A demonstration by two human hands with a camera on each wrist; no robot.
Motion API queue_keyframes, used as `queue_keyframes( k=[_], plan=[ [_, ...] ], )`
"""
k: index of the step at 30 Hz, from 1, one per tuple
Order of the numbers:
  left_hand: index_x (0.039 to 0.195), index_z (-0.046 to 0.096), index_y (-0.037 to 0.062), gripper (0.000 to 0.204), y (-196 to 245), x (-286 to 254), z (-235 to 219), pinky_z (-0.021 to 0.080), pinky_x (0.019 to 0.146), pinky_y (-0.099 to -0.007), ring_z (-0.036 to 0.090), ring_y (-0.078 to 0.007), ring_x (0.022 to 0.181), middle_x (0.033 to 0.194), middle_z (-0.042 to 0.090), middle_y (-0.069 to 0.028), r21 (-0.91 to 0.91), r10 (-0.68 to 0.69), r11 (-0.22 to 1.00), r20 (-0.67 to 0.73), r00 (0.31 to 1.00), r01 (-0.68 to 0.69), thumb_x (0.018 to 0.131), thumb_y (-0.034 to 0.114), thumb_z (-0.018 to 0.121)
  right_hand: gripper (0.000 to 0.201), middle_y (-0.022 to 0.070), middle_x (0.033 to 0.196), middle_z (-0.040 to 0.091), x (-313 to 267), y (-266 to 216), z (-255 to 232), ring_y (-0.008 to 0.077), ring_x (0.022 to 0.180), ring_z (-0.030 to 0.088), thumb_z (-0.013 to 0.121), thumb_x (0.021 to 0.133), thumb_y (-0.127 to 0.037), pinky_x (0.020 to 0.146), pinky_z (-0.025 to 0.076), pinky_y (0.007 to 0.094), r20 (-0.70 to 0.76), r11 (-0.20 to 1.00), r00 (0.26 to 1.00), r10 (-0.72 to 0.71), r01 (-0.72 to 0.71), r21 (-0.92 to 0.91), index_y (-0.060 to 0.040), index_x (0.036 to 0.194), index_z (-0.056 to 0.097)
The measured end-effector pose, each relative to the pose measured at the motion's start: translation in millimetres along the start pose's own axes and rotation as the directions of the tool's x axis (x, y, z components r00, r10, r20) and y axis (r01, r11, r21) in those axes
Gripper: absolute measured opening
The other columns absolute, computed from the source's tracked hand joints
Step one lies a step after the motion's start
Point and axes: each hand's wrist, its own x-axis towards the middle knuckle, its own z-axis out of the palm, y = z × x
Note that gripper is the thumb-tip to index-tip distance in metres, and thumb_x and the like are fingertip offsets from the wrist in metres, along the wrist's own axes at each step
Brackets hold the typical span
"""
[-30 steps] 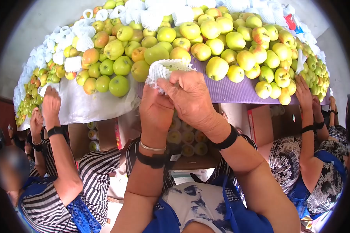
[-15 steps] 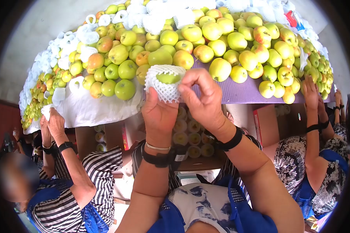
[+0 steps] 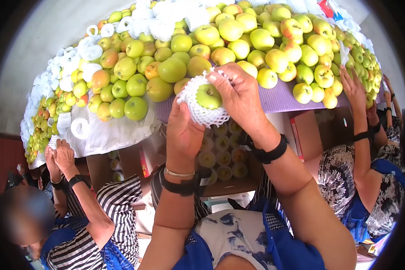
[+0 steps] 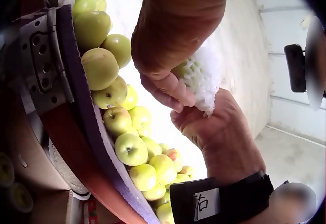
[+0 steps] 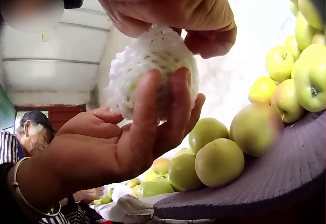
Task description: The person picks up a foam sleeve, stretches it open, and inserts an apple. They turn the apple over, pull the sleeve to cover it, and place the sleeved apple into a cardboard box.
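A green apple (image 3: 209, 96) sits inside a white foam net (image 3: 203, 115), its stem end showing through the net's opening in the head view. My left hand (image 3: 184, 135) grips the netted apple from the left and below; the right wrist view shows its fingers (image 5: 145, 102) spread up along the foam net (image 5: 153, 56). On the other side, my right hand (image 3: 244, 92) pinches the net's upper rim between thumb and fingers. From the left wrist, most of the apple is hidden behind my left hand (image 4: 175, 35), with the net reaching toward my right hand (image 4: 219, 127).
A pile of loose apples (image 3: 261, 39) covers the table, with foam nets (image 3: 162, 28) along the back. A purple padded edge (image 3: 283, 98) and white cloth (image 3: 99, 135) line the front. Below stands a box of netted apples (image 3: 224, 158). People work at left and right.
The apple and net have turned so the stem end faces up toward the head camera. My right hand, apart from the net's rim half a second ago, now pinches it.
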Motion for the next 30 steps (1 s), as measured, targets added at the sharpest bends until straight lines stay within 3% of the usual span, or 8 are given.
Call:
queue_keyframes(
  k=[5, 8, 12, 15, 18, 20, 27, 30],
  plan=[
    [0.133, 0.030, -0.0001, 0.042, 1, -3, -5, 0.037, 0.101, -0.0400, 0.045, -0.0244, 0.120, 0.130, 0.044, -0.0131, -0.068, -0.063, 0.996, 0.003, 0.998, 0.063, 0.096, 0.017, 0.038, 0.022, 0.0042, 0.085, 0.063, 3, 7, -7, 0.0094, 0.068, 0.054, 0.057, 0.090, -0.019, 0.061, 0.044, 0.0239, 0.142, 0.879, 0.939, 0.315, -0.345, 0.329, 0.0010, 0.081, 0.060],
    [0.135, 0.029, -0.0004, 0.049, 5, -5, -6, 0.032, 0.103, -0.0427, 0.039, -0.0259, 0.125, 0.136, 0.039, -0.0116, 0.017, -0.056, 0.998, 0.001, 0.998, 0.056, 0.093, 0.019, 0.046, 0.023, 0.0072, 0.087, 0.063, 5, 7, -11, 0.0113, 0.073, 0.058, 0.057, 0.089, -0.019, 0.067, 0.048, 0.0247, 0.318, 0.452, 0.805, 0.501, -0.557, 0.697, 0.0039, 0.089, 0.060],
    [0.135, 0.029, 0.0000, 0.050, 8, -7, -6, 0.032, 0.104, -0.0434, 0.038, -0.0264, 0.125, 0.136, 0.038, -0.0122, 0.006, -0.003, 1.000, 0.055, 0.998, 0.003, 0.092, 0.017, 0.047, 0.024, 0.0076, 0.083, 0.063, 2, 9, -7, 0.0124, 0.072, 0.059, 0.056, 0.090, -0.019, 0.067, 0.050, 0.0257, 0.335, 0.365, 0.707, 0.623, -0.641, 0.675, 0.0039, 0.090, 0.059],
    [0.135, 0.029, 0.0007, 0.048, 7, -4, -2, 0.031, 0.105, -0.0437, 0.038, -0.0267, 0.126, 0.137, 0.037, -0.0126, -0.092, 0.005, 0.996, 0.018, 1.000, -0.004, 0.092, 0.017, 0.045, 0.024, 0.0043, 0.075, 0.061, -1, 17, 0, 0.0112, 0.065, 0.056, 0.055, 0.090, -0.020, 0.060, 0.047, 0.0271, 0.226, 0.526, 0.764, 0.604, -0.595, 0.607, 0.0028, 0.084, 0.058],
    [0.135, 0.029, 0.0017, 0.045, 1, 0, -3, 0.031, 0.104, -0.0432, 0.039, -0.0269, 0.125, 0.137, 0.037, -0.0125, -0.181, -0.006, 0.984, -0.012, 1.000, 0.004, 0.095, 0.020, 0.038, 0.025, 0.0049, 0.063, 0.056, -6, 27, 6, 0.0110, 0.061, 0.053, 0.053, 0.091, -0.020, 0.054, 0.043, 0.0307, 0.020, 0.880, 0.920, 0.392, -0.381, 0.285, 0.0023, 0.081, 0.056],
    [0.135, 0.029, 0.0026, 0.045, -1, 1, -4, 0.032, 0.103, -0.0439, 0.039, -0.0274, 0.125, 0.137, 0.037, -0.0119, -0.253, -0.042, 0.967, -0.051, 0.998, 0.028, 0.096, 0.024, 0.036, 0.025, 0.0098, 0.061, 0.056, -7, 24, 8, 0.0167, 0.060, 0.056, 0.051, 0.092, -0.021, 0.054, 0.043, 0.0340, -0.061, 0.957, 0.959, 0.277, -0.270, 0.106, 0.0015, 0.082, 0.055],
    [0.131, 0.037, 0.0034, 0.043, -1, 1, -17, 0.042, 0.094, -0.0454, 0.046, -0.0287, 0.119, 0.133, 0.043, -0.0112, -0.395, -0.165, 0.907, -0.010, 0.986, 0.147, 0.095, 0.026, 0.035, 0.023, 0.0214, 0.064, 0.055, -19, 22, 15, 0.0384, 0.064, 0.057, 0.049, 0.091, -0.023, 0.057, 0.045, 0.0403, -0.034, 0.965, 0.992, 0.118, -0.123, -0.230, -0.0008, 0.088, 0.055],
    [0.130, 0.039, 0.0042, 0.042, 7, 1, -25, 0.044, 0.092, -0.0463, 0.047, -0.0288, 0.118, 0.133, 0.044, -0.0120, -0.335, -0.140, 0.934, -0.014, 0.990, 0.127, 0.093, 0.023, 0.036, 0.022, 0.0174, 0.068, 0.059, -16, 23, 9, 0.0328, 0.065, 0.060, 0.055, 0.088, -0.022, 0.059, 0.046, 0.0391, 0.117, 0.943, 0.984, 0.132, -0.089, -0.320, -0.0007, 0.092, 0.056]
  ],
)
